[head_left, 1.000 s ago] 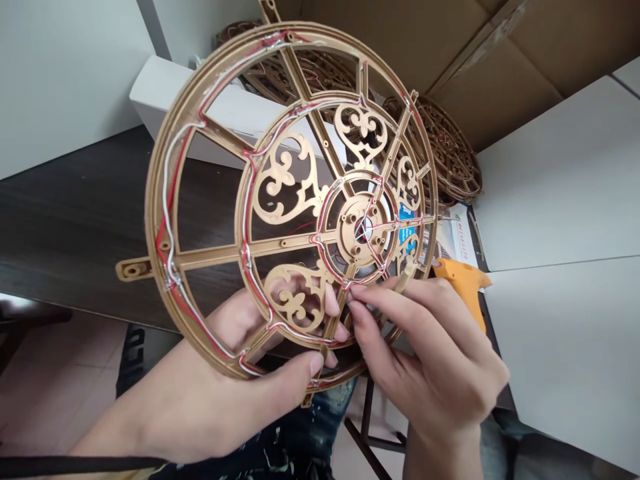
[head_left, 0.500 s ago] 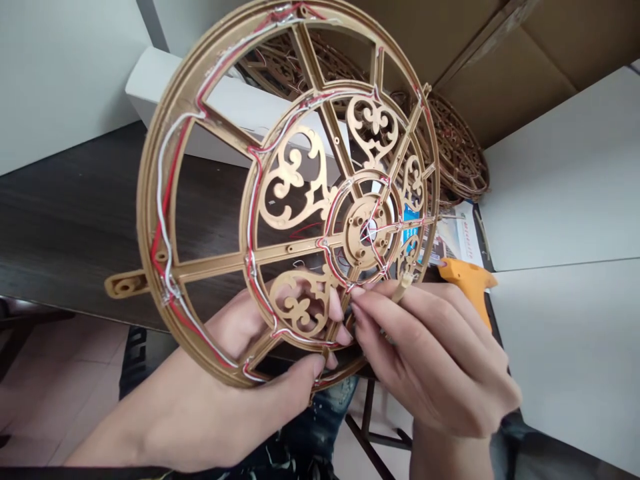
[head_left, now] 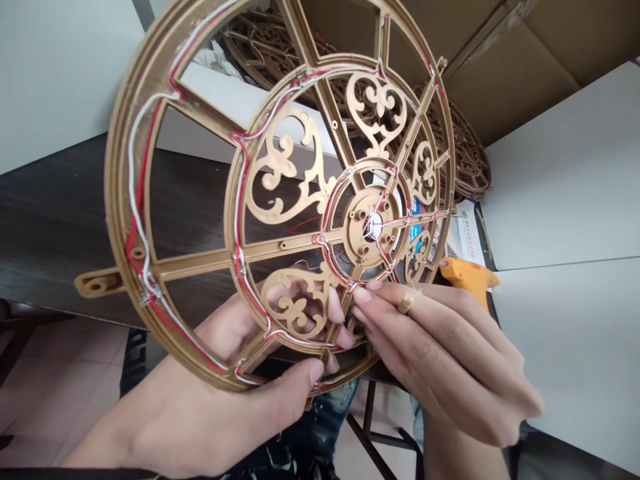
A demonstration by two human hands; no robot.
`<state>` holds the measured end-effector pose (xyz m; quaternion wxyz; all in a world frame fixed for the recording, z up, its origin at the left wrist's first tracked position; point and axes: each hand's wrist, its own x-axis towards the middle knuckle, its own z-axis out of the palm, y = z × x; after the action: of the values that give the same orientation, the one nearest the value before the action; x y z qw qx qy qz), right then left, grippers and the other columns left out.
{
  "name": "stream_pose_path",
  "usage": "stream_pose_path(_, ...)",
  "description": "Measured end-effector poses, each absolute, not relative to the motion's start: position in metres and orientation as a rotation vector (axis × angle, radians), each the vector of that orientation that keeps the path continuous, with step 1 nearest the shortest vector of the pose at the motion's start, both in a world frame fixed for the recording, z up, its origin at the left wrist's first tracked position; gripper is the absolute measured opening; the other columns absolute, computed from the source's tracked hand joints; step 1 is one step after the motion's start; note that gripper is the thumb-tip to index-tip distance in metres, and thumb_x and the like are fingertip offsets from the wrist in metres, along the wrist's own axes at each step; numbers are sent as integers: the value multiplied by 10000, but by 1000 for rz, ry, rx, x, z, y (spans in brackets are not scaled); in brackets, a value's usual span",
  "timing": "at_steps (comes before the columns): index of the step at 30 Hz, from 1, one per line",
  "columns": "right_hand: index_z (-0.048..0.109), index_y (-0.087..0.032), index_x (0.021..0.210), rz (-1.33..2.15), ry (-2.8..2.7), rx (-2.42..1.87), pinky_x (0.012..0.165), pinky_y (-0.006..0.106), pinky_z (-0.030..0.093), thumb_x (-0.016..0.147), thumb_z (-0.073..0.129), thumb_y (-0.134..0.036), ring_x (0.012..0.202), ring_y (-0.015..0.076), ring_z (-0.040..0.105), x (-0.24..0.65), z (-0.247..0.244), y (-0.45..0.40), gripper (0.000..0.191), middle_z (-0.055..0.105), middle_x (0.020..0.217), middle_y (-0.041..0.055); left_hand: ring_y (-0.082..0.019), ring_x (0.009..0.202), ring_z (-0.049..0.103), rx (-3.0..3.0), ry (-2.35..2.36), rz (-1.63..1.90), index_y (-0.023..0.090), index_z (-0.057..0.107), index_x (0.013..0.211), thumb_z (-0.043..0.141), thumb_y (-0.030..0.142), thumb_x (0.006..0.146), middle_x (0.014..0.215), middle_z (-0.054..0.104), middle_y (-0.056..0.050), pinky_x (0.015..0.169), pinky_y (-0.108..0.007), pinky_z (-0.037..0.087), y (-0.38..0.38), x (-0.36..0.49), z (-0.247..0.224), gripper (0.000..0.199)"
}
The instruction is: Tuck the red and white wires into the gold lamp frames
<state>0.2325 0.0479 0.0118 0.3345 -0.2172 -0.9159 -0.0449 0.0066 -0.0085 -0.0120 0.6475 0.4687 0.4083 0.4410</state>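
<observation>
**Bare hands grip a gold openwork wheel frame [head_left: 287,248] above a workbench**

A person's left hand [head_left: 200,407] holds the frame up in mid-air over their lap, tilted in front of a dark wood table [head_left: 70,227]. The left thumb [head_left: 310,372] presses on the front of the lower rim, while the left fingers [head_left: 335,312] curl through an opening behind a scrollwork panel, closed firmly on the frame. Red and white wires [head_left: 134,200] run along the rim, the inner ring and the spokes, and meet at the central hub [head_left: 373,227].

The right hand [head_left: 445,360] comes in from the lower right, its fingers close together, their fingertips [head_left: 363,295] at the inner ring where the wires cross. Whether they have hold of a wire cannot be told. A small gold band [head_left: 407,302] sits on one finger.

Beyond the frame, a yellow hot glue gun [head_left: 467,277] lies on a printed sheet [head_left: 467,240] beside a stack of similar frames [head_left: 467,157], against cardboard [head_left: 505,67] and white panels [head_left: 565,167].
</observation>
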Motion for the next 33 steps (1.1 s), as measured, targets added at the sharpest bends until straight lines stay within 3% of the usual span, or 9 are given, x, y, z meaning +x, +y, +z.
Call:
stream_pose_path(3,742,-17,1172,-116,-2434,-536,908,327,650,894,700,-11,1071,224,736,233,14,50,281,762,1183,129,-200,1147,739,1097,925,999,358,646,1249,664,147,901,1218,772,45,1042,-297,605,-6,6,-8,407)
stream_pose_path(9,737,-56,1177,-155,-2458,-483,864,330,664,927,688,-80,1023,211,739,238,16,55,256,775,1115,94,-254,1234,703,1202,929,1010,389,655,1238,673,116,875,1309,735,53,980,-328,650,-2,6,-2,455)
stream_pose_path(14,744,-38,1123,-153,-2487,-417,876,364,663,935,673,-87,1011,237,739,237,20,62,206,758,1084,121,-225,1289,669,1263,1007,1014,463,542,1406,675,123,894,1315,740,83,1094,-300,573,-26,-1,-30,629)
stream_pose_path(16,760,-53,1060,-189,-2491,-373,836,357,667,925,682,-86,970,234,739,236,22,64,159,755,1033,103,-212,1292,667,1258,1041,1038,502,417,1497,681,99,889,1364,714,95,1098,-287,562,-30,-3,-34,775)
stream_pose_path(18,768,-77,1004,-206,-2516,-366,811,355,666,913,700,-93,972,242,738,236,26,65,115,760,1045,89,-195,1271,676,1274,1041,1038,501,456,1467,663,114,910,1340,722,108,1091,-273,556,-27,-2,-28,710)
stream_pose_path(20,768,-97,997,-185,-2566,-376,823,359,662,922,697,-105,1016,250,735,236,31,65,104,769,1097,84,-237,1264,680,1228,1004,1024,401,567,1411,656,188,916,1266,760,57,1097,-322,561,-18,3,-18,547)
stream_pose_path(23,769,-121,1001,-36,-2603,-490,814,346,657,887,751,-101,967,215,737,232,40,67,118,787,1041,68,-295,1293,660,1087,972,1055,323,626,1372,666,308,896,1173,792,4,1114,-396,553,-4,12,-6,478)
stream_pose_path(27,746,-132,977,182,-2564,-601,733,331,639,815,810,-61,791,169,712,221,52,73,188,766,873,54,-312,1329,630,1004,940,1058,337,660,1328,691,354,857,1134,797,2,1126,-426,542,3,15,-6,473)
stream_pose_path(33,704,-208,1017,278,-2624,-743,739,260,607,900,733,-85,780,105,699,214,67,78,172,727,835,-34,-303,1252,669,1195,1046,1077,364,714,1189,710,306,828,1117,788,27,1115,-420,548,-8,6,-15,366)
